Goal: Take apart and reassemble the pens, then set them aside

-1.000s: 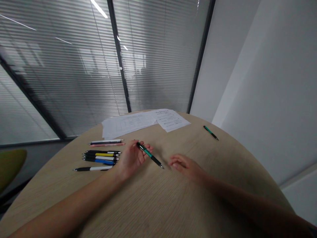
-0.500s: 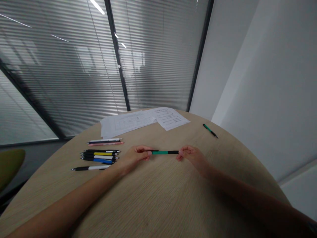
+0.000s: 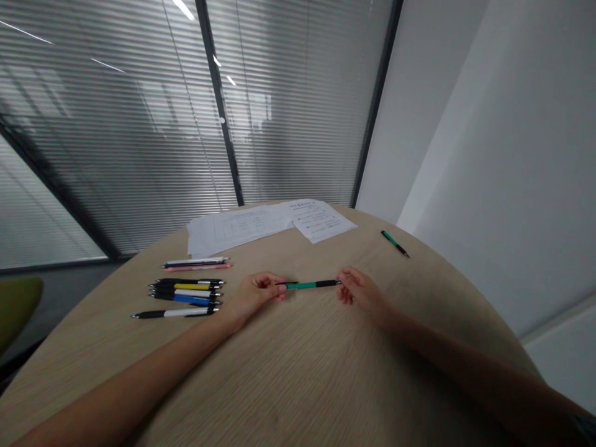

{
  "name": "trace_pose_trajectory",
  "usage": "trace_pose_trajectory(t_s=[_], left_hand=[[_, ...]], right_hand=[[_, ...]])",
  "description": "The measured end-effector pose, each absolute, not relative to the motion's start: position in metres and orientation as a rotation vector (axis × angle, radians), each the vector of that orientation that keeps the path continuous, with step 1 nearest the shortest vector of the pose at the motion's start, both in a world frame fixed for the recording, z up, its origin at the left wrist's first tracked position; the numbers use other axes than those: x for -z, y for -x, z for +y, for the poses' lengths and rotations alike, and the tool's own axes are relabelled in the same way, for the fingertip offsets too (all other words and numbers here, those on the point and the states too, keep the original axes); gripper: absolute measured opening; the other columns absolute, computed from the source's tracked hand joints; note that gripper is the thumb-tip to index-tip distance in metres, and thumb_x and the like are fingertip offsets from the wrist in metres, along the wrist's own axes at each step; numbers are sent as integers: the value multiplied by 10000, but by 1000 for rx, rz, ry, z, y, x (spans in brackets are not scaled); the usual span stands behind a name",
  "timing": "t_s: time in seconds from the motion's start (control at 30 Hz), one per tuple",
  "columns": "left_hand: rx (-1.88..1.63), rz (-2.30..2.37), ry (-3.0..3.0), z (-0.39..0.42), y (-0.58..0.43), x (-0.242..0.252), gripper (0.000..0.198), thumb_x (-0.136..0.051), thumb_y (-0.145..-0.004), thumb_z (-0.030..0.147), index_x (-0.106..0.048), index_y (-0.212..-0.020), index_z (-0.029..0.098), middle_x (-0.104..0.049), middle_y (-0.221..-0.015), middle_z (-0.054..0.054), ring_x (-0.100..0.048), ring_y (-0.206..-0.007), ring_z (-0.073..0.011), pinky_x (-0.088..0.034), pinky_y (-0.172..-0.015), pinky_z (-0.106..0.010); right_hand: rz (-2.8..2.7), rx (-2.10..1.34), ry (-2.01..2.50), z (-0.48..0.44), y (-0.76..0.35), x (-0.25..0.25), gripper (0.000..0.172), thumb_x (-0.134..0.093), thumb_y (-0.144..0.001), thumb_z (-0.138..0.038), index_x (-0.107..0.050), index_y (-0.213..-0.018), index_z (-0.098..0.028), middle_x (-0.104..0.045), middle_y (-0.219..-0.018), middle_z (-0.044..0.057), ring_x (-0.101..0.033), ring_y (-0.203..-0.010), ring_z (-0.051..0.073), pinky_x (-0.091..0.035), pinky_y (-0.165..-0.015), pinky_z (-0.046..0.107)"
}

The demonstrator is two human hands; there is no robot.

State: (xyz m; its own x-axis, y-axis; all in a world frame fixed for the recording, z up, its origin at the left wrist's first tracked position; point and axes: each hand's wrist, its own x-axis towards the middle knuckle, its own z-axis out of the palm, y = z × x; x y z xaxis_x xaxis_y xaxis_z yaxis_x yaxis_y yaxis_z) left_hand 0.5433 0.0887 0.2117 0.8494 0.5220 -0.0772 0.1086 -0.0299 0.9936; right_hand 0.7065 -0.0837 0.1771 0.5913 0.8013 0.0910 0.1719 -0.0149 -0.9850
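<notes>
A green and black pen lies level just above the wooden table, held across the gap between my two hands. My left hand pinches its left end in the fingertips. My right hand has the fingertips closed on its right end. The middle of the barrel shows between them, while both tips are hidden by my fingers. Left of my left hand, several pens lie side by side, with black, yellow, white and blue barrels.
Loose printed papers lie at the far edge of the round table. A second green and black pen rests at the far right, and a pink and a dark pen lie at the left. Slatted glass partitions stand behind, with an olive chair at the left.
My left hand held the pen alone at first, slanting down to the right. My right hand has since closed on its other end, and the pen now lies level between both hands.
</notes>
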Motion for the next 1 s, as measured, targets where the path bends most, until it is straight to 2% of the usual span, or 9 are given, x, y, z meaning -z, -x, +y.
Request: trace_pose_trajectory(t_s=[0.1, 0.27, 0.33, 0.43, 0.53, 0.8, 0.87, 1.0], left_hand=[[-355, 522, -1616, 87, -543, -212, 233, -711, -540, 281, -611, -705, 150, -629, -578, 22, -570, -557, -106, -461, -614, -241], [-384, 491, -1572, 87, -544, -210, 198, -708, -525, 237, -607, -676, 157, -615, -544, 33, -548, -523, -102, -440, -581, -227], [-393, 483, -1564, 87, -544, -209, 165, -694, -534, 205, -608, -668, 161, -610, -535, 37, -537, -510, -94, -427, -567, -217], [-396, 468, -1604, 86, -545, -209, 131, -671, -550, 177, -613, -667, 165, -603, -524, 39, -525, -498, -90, -410, -550, -211], [-402, 456, -1640, 86, -545, -208, 126, -668, -555, 177, -612, -667, 166, -600, -520, 33, -523, -499, -97, -404, -541, -215], [-427, 467, -1619, 87, -545, -205, 194, -695, -541, 240, -598, -686, 156, -600, -540, 27, -526, -515, -102, -412, -557, -219], [-421, 469, -1617, 87, -545, -205, 204, -700, -532, 239, -600, -689, 155, -598, -538, 32, -521, -514, -95, -407, -558, -209], [-407, 470, -1612, 86, -545, -206, 196, -708, -520, 228, -603, -670, 158, -593, -523, 39, -513, -509, -88, -396, -545, -199]], right_hand=[[-859, -575, 1558, -84, -709, -174, 171, -464, -728, -361, -455, -779, -198, -450, -456, -76, -391, -393, 74, -299, -406, 211], [-818, -564, 1516, -85, -707, -181, 234, -561, -647, -320, -475, -826, -196, -503, -560, -56, -447, -475, 74, -353, -464, 212], [-789, -589, 1519, -86, -705, -184, 218, -547, -663, -341, -478, -808, -194, -509, -576, -48, -449, -466, 71, -353, -445, 207], [-774, -663, 1569, -86, -704, -182, 204, -455, -735, -397, -465, -730, -193, -468, -484, -58, -394, -376, 62, -296, -365, 195], [-791, -658, 1597, -84, -705, -178, 196, -460, -739, -389, -463, -729, -194, -443, -447, -70, -365, -350, 57, -267, -348, 189], [-841, -624, 1468, -84, -706, -184, 282, -587, -635, -325, -472, -856, -194, -496, -628, -49, -447, -488, 69, -363, -477, 214], [-826, -638, 1479, -85, -706, -183, 246, -544, -679, -361, -478, -844, -192, -510, -632, -39, -446, -475, 70, -355, -452, 211], [-818, -689, 1601, -85, -709, -178, 227, -460, -744, -405, -490, -709, -183, -484, -496, -46, -387, -372, 63, -286, -366, 200]])
